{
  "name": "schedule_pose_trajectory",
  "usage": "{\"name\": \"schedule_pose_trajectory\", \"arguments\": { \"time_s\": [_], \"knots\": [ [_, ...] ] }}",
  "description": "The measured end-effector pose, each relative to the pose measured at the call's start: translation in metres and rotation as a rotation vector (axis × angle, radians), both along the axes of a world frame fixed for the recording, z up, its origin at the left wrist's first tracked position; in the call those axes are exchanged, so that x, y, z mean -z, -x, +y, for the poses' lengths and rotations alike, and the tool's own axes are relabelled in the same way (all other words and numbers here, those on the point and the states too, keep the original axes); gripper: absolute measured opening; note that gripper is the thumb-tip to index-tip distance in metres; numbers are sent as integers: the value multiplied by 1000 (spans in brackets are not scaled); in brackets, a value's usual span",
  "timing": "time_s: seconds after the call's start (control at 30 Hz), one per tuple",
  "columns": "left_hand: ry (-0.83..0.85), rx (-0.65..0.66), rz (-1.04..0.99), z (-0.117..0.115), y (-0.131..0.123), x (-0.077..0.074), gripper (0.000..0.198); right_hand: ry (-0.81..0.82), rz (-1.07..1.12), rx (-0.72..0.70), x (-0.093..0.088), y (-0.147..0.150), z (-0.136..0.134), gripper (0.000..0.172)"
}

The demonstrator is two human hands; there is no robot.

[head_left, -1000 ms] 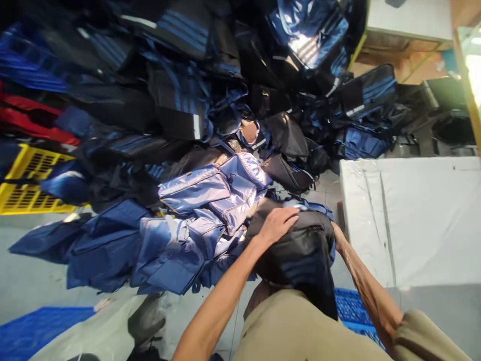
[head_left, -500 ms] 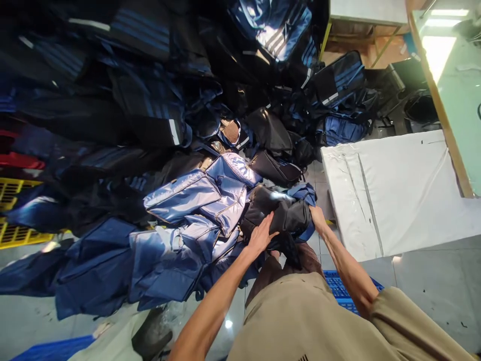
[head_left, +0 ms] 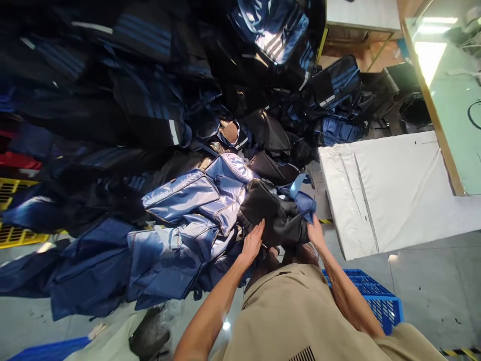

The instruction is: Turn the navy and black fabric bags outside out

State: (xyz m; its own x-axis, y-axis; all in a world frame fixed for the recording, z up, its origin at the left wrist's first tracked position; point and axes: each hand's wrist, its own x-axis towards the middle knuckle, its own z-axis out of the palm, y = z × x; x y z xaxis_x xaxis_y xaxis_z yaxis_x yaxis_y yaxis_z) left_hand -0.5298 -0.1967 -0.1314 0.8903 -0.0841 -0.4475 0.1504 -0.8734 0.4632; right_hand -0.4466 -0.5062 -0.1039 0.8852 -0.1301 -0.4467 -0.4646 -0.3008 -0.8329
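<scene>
Two grips, one bag: left grip (head_left: 253, 243) and right grip (head_left: 316, 234) both at the black bag (head_left: 272, 213), which lies between them.
Left grip: at the bag's near left corner, fingers against the dark cloth; cannot tell whether they close on it.
Right grip: gripping the bag's right end by its blue part; some fingers hidden behind the fabric.
Black bag: just ahead of both wrists, slumped and creased, its bulk reaching beyond the left fingertips; its underside cannot be made out.
Blue strap (head_left: 296, 185): loops up from the bag's far right, beyond the right grip.
Shiny blue cases (head_left: 176, 198): heaped left of the black bag, the nearest right beside it, strong light on the folds.
Dark pile (head_left: 143, 95): bags across the far side, several with blue stripes, deep in shadow.
White slab (head_left: 398, 190): to the right, apart from the right grip.
Blue crate (head_left: 383, 297): on the floor (head_left: 432, 281), beside the right forearm.
Yellow crate (head_left: 11, 193): left edge, partly cut off.
Glassy tabletop (head_left: 451, 115): upper right, with bright reflections.
</scene>
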Motion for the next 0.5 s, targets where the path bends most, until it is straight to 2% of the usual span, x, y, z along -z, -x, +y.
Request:
{"name": "schedule_pose_trajectory", "arguments": {
  "time_s": [0.07,0.13,0.2,0.27,0.37,0.43,0.5],
  "knots": [
    [-22,2,97,-8,-3,9,108,-20,188,-17,22,10,5,55],
    [-69,34,130,-14,-14,10,105,-17,192,20,32,10,2,58],
    [-136,72,148,-15,-26,3,101,26,59,79,23,4,-6,67],
    [-165,102,157,-9,-34,-7,94,60,-102,106,4,-5,-16,76],
    [-153,71,117,7,-36,-18,89,16,-248,45,-16,-14,-20,77],
    [-189,21,111,16,-36,-19,87,-4,-223,1,-11,-19,-12,68],
    [-256,19,194,19,-38,-16,81,15,-96,-23,8,-25,2,59]
  ]
}}
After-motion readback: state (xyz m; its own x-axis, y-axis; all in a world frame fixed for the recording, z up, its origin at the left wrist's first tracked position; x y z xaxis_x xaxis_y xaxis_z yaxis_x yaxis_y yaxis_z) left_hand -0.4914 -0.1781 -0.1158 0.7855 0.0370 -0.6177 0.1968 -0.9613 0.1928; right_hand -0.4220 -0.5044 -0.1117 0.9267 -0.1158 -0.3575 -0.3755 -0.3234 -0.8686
